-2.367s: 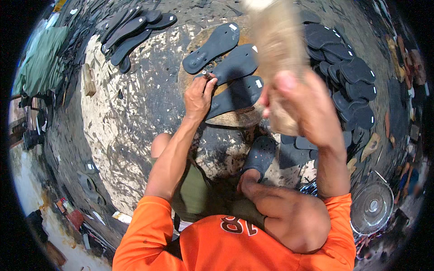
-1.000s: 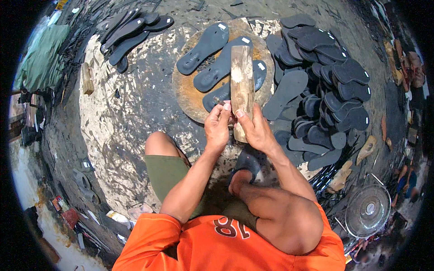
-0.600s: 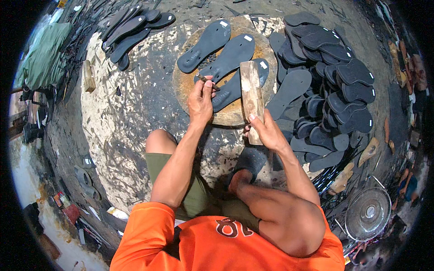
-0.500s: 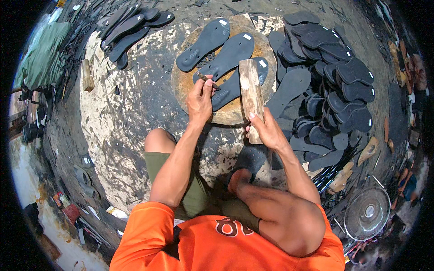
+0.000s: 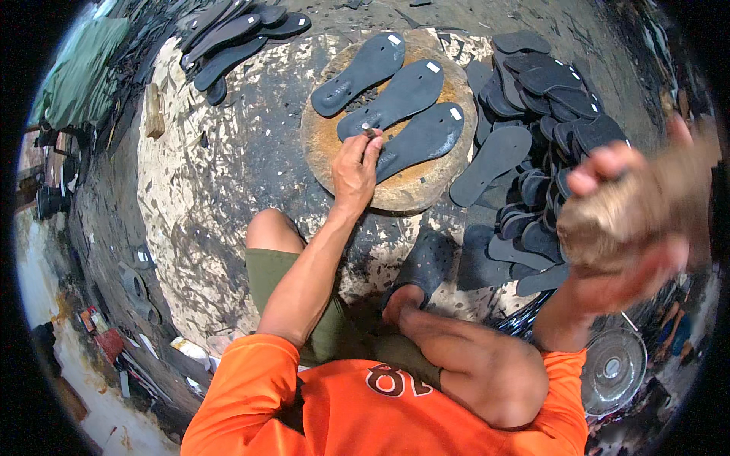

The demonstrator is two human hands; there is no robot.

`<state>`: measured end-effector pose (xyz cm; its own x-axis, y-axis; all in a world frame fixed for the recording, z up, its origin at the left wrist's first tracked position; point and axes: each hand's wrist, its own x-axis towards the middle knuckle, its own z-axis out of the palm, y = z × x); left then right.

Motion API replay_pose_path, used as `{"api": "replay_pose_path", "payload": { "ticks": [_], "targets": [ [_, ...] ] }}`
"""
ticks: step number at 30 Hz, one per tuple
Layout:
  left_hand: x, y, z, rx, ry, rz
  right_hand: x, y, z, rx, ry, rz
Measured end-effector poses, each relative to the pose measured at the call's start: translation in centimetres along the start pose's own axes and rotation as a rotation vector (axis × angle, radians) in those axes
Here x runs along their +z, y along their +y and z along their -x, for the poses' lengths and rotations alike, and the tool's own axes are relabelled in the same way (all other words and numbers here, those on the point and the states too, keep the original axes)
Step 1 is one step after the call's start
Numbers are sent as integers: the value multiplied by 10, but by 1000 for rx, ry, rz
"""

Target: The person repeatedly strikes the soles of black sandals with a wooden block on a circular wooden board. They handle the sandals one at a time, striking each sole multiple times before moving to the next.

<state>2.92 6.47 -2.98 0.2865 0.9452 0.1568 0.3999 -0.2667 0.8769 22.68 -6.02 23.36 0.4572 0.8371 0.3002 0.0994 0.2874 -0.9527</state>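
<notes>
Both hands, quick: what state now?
Left hand: closed, holding a short, dark, shiny-ended metal rod.
Right hand: closed around a blurred, brown wooden block.

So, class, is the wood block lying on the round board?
No: the right hand holds the block, away to the right of the board.

Can barely make out right hand [image 5: 646, 270] and wooden block [image 5: 608, 216], both smeared by motion. Cannot see lower part of short tool [image 5: 368, 131], hidden behind left hand [image 5: 355, 173], nor full heel end of nearest sole [image 5: 426, 143]. Lose edge of sole heap [image 5: 544, 144] behind block. Can tell little of round grille [image 5: 620, 372], perhaps fan guard, partly behind sleeve [image 5: 561, 391]. See shirt [image 5: 357, 422] cut by lower edge.
</notes>
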Motion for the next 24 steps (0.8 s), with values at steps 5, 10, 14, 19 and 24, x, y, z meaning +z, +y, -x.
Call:
{"api": "replay_pose_path", "payload": {
  "ticks": [5,10,14,19,24],
  "targets": [
    [10,-17,4,332,-81,-219,-11,185,102,433,-573,877],
    [7,-19,0,211,-43,-90,-8,153,80,896,-402,-19],
    [13,0,-5,-273,73,413,-33,212,136,898,-370,166],
    [-1,7,27,-260,-102,268,-20,213,142,941,-388,110],
    [3,5,28,-163,-110,61,-14,198,132,925,-349,70]
  ]
}}
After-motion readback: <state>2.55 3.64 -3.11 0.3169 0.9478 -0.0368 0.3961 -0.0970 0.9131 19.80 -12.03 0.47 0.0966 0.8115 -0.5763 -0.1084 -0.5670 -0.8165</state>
